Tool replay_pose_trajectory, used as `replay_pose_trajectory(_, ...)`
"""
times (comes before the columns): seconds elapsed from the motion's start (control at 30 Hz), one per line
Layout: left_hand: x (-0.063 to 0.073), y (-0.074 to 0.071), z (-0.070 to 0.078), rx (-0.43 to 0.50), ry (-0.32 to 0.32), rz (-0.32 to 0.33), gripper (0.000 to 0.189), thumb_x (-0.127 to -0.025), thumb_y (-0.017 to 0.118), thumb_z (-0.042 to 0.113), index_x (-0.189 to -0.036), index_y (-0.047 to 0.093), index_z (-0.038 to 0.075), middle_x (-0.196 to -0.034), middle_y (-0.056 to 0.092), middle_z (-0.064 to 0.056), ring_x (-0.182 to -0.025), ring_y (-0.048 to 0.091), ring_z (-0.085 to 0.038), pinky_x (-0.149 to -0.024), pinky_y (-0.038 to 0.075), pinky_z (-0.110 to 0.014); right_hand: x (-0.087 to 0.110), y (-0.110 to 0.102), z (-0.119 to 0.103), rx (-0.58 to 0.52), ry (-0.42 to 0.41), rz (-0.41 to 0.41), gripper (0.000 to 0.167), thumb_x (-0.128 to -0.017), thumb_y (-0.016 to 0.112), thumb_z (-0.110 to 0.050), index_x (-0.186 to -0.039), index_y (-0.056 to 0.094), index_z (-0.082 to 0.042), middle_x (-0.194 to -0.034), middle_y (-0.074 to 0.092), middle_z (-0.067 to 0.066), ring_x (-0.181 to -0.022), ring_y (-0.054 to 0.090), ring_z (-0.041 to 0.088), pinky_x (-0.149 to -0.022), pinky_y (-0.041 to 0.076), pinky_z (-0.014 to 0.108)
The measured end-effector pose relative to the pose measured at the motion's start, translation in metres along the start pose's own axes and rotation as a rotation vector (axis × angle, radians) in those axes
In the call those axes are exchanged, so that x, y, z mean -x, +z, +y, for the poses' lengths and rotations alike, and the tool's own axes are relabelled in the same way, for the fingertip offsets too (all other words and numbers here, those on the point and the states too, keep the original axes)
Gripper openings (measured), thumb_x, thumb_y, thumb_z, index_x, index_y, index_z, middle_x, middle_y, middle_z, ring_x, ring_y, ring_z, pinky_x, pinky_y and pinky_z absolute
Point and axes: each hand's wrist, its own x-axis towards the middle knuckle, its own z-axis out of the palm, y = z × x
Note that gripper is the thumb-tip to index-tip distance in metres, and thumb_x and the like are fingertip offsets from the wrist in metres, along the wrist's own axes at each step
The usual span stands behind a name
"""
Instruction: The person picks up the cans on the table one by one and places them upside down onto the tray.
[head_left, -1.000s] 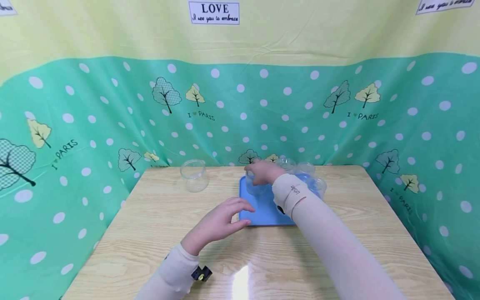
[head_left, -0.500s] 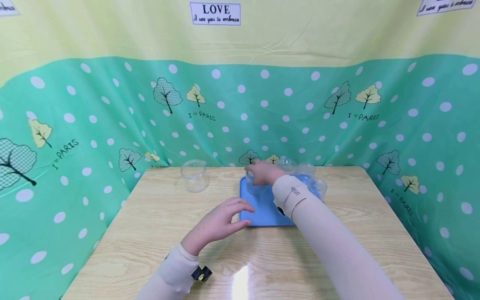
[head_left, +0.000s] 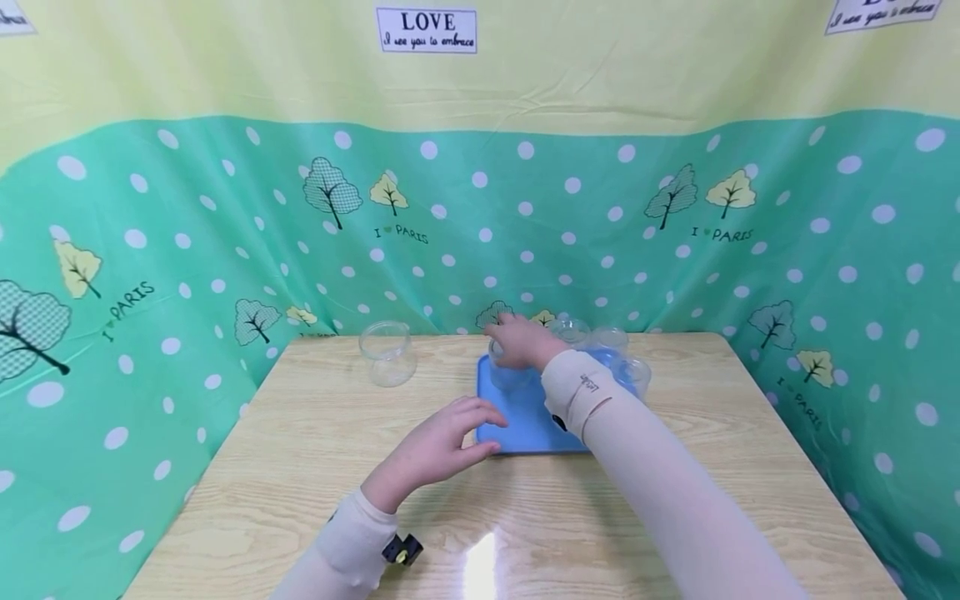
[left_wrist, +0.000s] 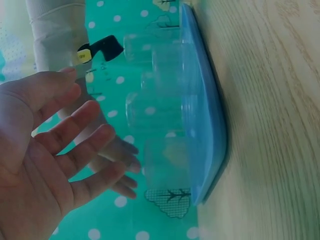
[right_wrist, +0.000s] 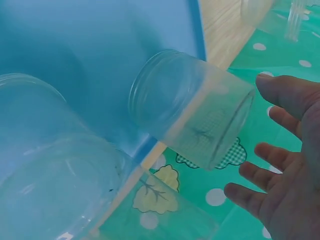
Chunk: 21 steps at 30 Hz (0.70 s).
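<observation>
A clear plastic jar stands on the blue tray, its ridged end down near the tray's back left corner. My right hand hovers around its upper end. In the right wrist view the fingers are spread, with the thumb tip right by the jar's top edge. My left hand is held beside the tray's front left corner, fingers apart and nothing between them. More clear jars stand on the tray's right side, partly hidden behind my right arm.
Another clear jar stands apart on the wooden table, left of the tray, near the back edge. A green and yellow patterned curtain hangs close behind the table and along both sides.
</observation>
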Motion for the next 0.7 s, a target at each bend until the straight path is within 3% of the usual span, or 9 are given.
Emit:
replay_pose_trajectory(0.37, 0.001, 0.002, 0.002, -0.021, -0.014, -0.019, 0.027, -0.099, 0.071, 0.029, -0.124, 0.068, 0.021, -0.124, 0.065, 0.011, -0.122, 0.058, -0.007, -0.105, 0.052, -0.031, 0.01, -0.016, -0.006, -0.006, -0.089, 0.138, 0.051, -0.102, 0.062, -0.033, -0.15, 0.051, -0.02, -0.155, 0.044, 0.01, -0.14, 0.045, 0.031, -0.112, 0.047, 0.05)
replay_pose_trajectory(0.7, 0.001, 0.001, 0.006, -0.021, -0.001, -0.006, 0.027, -0.099, 0.071, 0.03, -0.124, 0.068, 0.021, -0.125, 0.065, 0.01, -0.122, 0.058, -0.009, -0.105, 0.051, -0.032, 0.038, -0.035, -0.007, 0.008, -0.176, 0.296, 0.048, -0.1, 0.065, -0.033, -0.145, 0.056, -0.018, -0.148, 0.051, 0.009, -0.134, 0.051, 0.03, -0.11, 0.049, 0.048)
